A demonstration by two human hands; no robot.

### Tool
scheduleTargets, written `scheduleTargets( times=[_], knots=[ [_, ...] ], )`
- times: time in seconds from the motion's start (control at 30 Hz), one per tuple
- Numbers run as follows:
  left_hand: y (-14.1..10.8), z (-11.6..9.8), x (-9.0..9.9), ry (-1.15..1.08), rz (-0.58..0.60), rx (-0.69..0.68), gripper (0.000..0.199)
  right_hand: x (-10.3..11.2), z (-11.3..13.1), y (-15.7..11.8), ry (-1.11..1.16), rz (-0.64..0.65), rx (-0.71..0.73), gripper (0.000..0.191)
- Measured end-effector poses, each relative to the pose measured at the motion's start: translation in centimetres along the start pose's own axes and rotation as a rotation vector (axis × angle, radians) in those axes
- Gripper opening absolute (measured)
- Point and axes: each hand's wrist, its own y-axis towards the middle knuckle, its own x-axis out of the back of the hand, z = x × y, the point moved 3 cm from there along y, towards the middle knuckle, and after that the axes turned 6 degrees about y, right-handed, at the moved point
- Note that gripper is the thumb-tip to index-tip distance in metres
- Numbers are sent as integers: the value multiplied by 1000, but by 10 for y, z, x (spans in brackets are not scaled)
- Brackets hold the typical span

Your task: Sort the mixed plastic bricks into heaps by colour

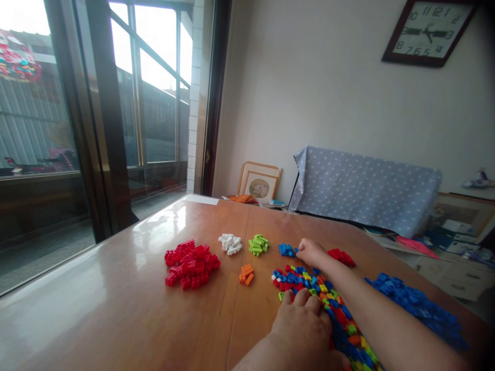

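Note:
My right hand [310, 252] reaches over the table with its fingers pinched on a small blue building brick [297, 250]. Just left of those fingertips is a small pile of blue bricks [285, 250]. Nearer to me, my left hand [303, 317] rests on a mixed pile of building bricks [296, 278] in red, blue, yellow, green and orange. Its fingers are somewhat apart and bent over the bricks; the palm hides what lies under it. Part of the mixed pile is covered by my hands and right forearm.
Sorted brick piles lie on the wooden table [135, 304]: red bricks [193, 265], white bricks [231, 244], lime green bricks [259, 245], orange bricks [246, 274]. Beyond my right forearm are another red pile [342, 256] and a large blue pile [415, 306].

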Motion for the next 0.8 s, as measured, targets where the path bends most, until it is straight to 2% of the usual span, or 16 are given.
scheduleTargets(
  times=[0.1, 0.3, 0.5, 0.67, 0.8],
  knots=[
    [1, 1, -2, -4, -9, -5, 72, 3, 2, 3, 43, 0, -11, 4],
    [-1, 0, -4, -8, -95, -16, 72, 25, -11, -9, 81, -28, 5, 14],
    [-6, -2, 2, -4, -166, -36, 60, 35, -22, -38, 148, 66, 30, 8],
    [-8, 0, 12, 35, -190, -29, 46, 38, -19, -65, 289, 133, 54, 20],
    [-9, 2, 19, 56, -173, -6, 32, 56, -24, -87, 406, 113, 16, 23]
  ],
)
